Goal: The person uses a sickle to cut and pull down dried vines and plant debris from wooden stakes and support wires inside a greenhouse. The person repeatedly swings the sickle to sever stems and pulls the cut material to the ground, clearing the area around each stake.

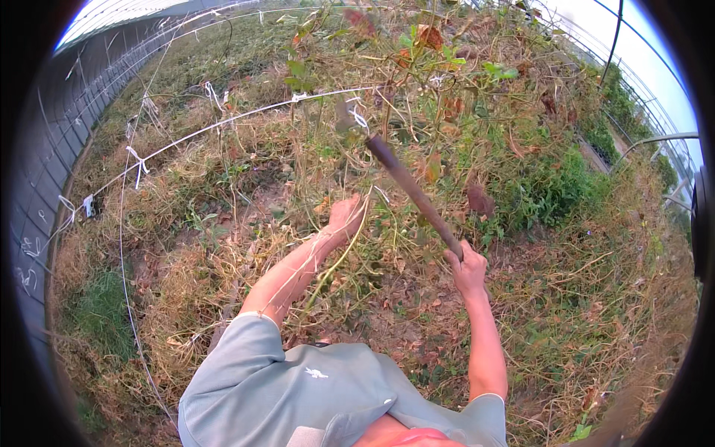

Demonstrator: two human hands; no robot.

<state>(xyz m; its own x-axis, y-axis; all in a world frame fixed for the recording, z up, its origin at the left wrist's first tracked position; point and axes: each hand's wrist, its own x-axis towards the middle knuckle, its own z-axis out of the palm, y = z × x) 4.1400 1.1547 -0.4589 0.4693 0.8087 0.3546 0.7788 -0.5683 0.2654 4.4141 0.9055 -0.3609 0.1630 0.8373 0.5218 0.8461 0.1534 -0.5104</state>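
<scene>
My right hand (469,267) grips the lower end of a brown wooden handle (416,193). This hand tool slants up and to the left, and its grey metal head (343,116) is blurred; it looks like a sickle. My left hand (344,215) reaches in among withered climbing plants. Its fingers bend away from view, so whether they hold a stem is hidden. Long dry vine stems (335,258) run beside that hand and across the left forearm. Brown and green leaves (430,38) hang on the tangled plants ahead.
A white cord (234,118) with knotted ties crosses the plants from the left. A thinner line (124,268) runs down the left side. A dark greenhouse wall (33,212) stands left, and metal frame tubes (651,138) curve at right. Dry vines and weeds (581,313) cover much of the ground.
</scene>
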